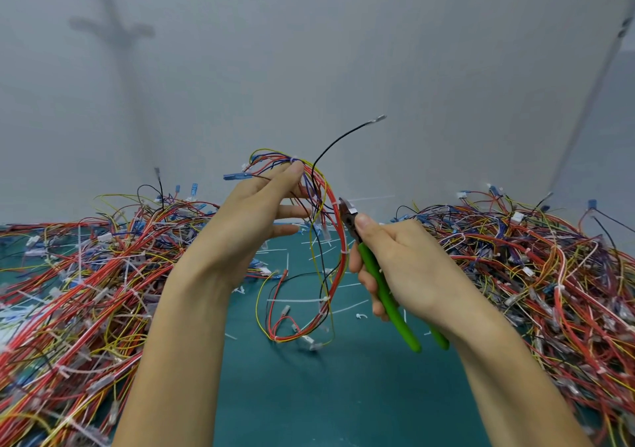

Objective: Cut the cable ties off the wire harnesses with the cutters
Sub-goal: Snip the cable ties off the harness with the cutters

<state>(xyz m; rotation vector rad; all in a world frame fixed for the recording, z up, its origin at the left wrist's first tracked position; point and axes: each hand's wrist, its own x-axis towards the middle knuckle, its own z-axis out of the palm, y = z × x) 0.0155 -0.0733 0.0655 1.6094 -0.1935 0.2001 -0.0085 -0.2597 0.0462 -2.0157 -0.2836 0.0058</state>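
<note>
The right hand (395, 261) is wrapped tight round the green handles of the cutters (381, 285), with the thumb up by the metal head. The blades look a little apart and sit right at the harness (342, 264), on its right side, against the red wires. I cannot tell if a tie is between the blades. One white tie (344, 251) shows on the harness just below the blades. The left hand (247, 226) pinches the top of the harness with thumb and first finger and holds it up in the air; its other fingers stick out straight. To do this step well, I think the blade tip should slide under the white tie only, not the wires, then snip gently. The left hand should hold the harness steady and tight. Below the harness is a green mat (309, 395) with white cut bits (360, 316) on it. Big piles (86, 292) of more wires lie on both sides of the harness.
</note>
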